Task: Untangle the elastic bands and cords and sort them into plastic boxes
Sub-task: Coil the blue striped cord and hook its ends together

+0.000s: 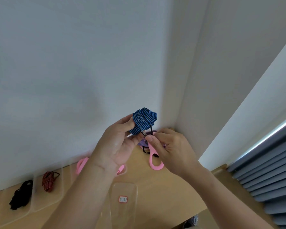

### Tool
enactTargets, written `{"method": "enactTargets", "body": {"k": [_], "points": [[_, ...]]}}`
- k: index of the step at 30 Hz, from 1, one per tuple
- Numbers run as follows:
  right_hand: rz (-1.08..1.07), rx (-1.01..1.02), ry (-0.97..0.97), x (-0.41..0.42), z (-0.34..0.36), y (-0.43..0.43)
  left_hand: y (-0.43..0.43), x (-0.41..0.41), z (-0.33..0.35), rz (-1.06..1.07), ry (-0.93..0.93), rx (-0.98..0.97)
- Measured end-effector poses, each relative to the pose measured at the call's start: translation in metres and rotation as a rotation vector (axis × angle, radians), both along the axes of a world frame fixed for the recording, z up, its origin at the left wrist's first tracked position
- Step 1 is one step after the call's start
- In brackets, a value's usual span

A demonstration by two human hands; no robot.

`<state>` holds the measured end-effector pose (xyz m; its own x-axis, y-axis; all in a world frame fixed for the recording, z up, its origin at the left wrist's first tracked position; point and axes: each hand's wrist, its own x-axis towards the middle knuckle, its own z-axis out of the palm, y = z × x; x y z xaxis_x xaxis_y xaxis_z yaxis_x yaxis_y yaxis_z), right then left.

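While three boxes along the wall already hold something, the knot held in the air suggests the job is perhaps halfway done. A black bundle lies in the leftmost box, a red band with dark stripes in the next, and a pink pile in the third, partly behind the forearm. The front box, clear with a small red-edged label, looks unfilled (glare makes it hard to be sure).

Above the table, the left hand grips a blue band, flat woven elastic with thin black stripes, wound into a fat ribbed wad. The right hand pinches a pink loop between thumb and forefinger. The loop is smooth and broad, and it hangs in a rubbery teardrop near the wood. A thin black cord runs between the wad and the pinch. A purple band, ribbed like the blue, shows behind the fingers; whether it lies on the table or hangs in the tangle I cannot tell. By my reckoning the blue, pink, purple and the cord are left to part and box.
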<state>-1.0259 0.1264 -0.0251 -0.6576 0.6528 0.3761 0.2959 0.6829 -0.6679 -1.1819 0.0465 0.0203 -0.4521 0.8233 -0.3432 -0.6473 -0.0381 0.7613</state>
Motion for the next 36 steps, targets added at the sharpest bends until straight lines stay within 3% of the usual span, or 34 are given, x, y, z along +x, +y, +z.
{"method": "enactTargets", "body": {"k": [4, 7, 11, 13, 16, 24, 27, 31, 33, 36], "points": [[0.031, -0.065, -0.116, 0.004, 0.012, 0.007, -0.009, 0.000, -0.002, -0.127, 0.058, 0.123], [0.180, -0.402, -0.131, 0.008, 0.022, 0.006, -0.013, 0.004, -0.002, -0.187, 0.137, 0.163], [0.278, -0.829, 0.065, 0.010, 0.030, -0.001, -0.017, 0.012, -0.003, -0.232, 0.237, 0.227], [0.275, -0.914, 0.190, 0.011, 0.034, -0.001, -0.020, 0.016, -0.003, -0.264, 0.256, 0.254], [0.303, -0.846, 0.214, 0.013, 0.041, 0.001, -0.023, 0.018, -0.004, -0.315, 0.255, 0.261], [0.396, -0.578, 0.044, 0.014, 0.043, 0.008, -0.016, 0.016, 0.009, -0.456, 0.252, 0.212], [0.261, -0.260, -0.023, 0.015, 0.039, 0.013, -0.013, 0.018, 0.007, -0.403, 0.302, 0.180], [-0.027, -0.082, 0.279, 0.010, 0.031, 0.007, -0.010, 0.020, 0.000, -0.299, 0.145, 0.203], [-0.153, -0.271, 0.416, 0.005, 0.028, 0.002, -0.006, 0.020, -0.001, -0.262, 0.060, 0.235], [-0.111, -0.775, 0.514, -0.001, 0.031, 0.002, -0.005, 0.020, -0.002, -0.276, 0.039, 0.257]]}}
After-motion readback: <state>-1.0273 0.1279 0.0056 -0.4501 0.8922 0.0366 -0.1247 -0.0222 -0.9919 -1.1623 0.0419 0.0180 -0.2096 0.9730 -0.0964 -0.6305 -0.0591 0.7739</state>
